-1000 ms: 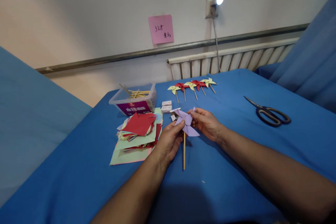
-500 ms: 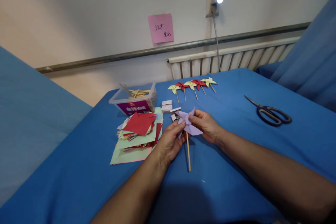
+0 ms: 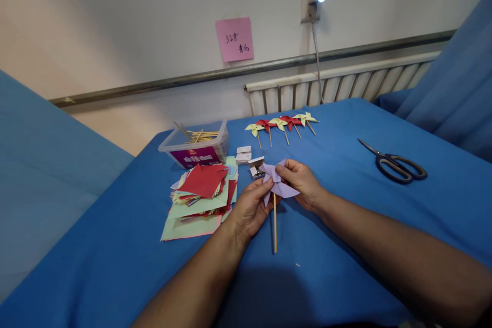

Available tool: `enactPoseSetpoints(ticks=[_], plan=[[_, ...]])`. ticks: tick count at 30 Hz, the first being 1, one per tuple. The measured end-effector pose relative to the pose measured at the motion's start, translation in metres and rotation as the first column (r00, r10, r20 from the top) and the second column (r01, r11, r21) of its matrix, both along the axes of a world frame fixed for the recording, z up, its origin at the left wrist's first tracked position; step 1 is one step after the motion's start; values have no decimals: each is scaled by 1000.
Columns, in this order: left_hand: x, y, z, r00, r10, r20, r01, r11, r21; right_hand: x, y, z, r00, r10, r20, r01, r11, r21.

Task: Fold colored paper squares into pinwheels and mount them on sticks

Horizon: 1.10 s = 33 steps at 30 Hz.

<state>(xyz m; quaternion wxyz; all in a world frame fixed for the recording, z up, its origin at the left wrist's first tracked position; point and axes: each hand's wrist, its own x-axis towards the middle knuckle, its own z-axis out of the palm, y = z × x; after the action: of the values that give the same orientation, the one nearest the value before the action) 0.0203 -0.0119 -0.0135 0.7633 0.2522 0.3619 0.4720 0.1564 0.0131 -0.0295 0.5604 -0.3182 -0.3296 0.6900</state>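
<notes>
**Two hands pinching one lilac pinwheel over the blue table**

Both hands are meeting at the paper head of a lilac pinwheel [image 3: 277,182], and its wooden stick [image 3: 274,225] is hanging from there straight back toward the person, its long axis running near to far, its free end just above the blue table [image 3: 346,246]. The left hand [image 3: 249,207] is coming in from the near left, its grip pressed onto the head's left side with thumb and fingertips. The right hand [image 3: 302,180] is coming in from the right, its grip closed on the head's right blades. Neither is nearer; the head is lying between them.

Just left of the hands a stack of coloured paper squares [image 3: 202,192] is lying. Beyond the head a small open box [image 3: 255,167] is sitting, with a clear tub of sticks [image 3: 196,146] further left. Farther off, a row of finished pinwheels [image 3: 282,124] is lying, and black scissors [image 3: 395,164] are resting well apart to the right.
</notes>
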Motion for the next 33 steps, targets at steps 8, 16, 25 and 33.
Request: enactPoseSetpoints(ticks=[8,16,25,33], plan=[[-4,4,6,993,82,-82,-79,996,42,2,1,-4,998,54,9,-54,998,26],[-3,4,8,974,145,-175,-126,985,117,4,4,-7,997,74,25,-75,996,53],[-8,5,11,921,83,-380,16,968,250,30,15,9,991,134,-3,-133,991,24],[-5,1,12,768,135,-626,104,939,329,31,13,13,965,212,154,-215,977,2]])
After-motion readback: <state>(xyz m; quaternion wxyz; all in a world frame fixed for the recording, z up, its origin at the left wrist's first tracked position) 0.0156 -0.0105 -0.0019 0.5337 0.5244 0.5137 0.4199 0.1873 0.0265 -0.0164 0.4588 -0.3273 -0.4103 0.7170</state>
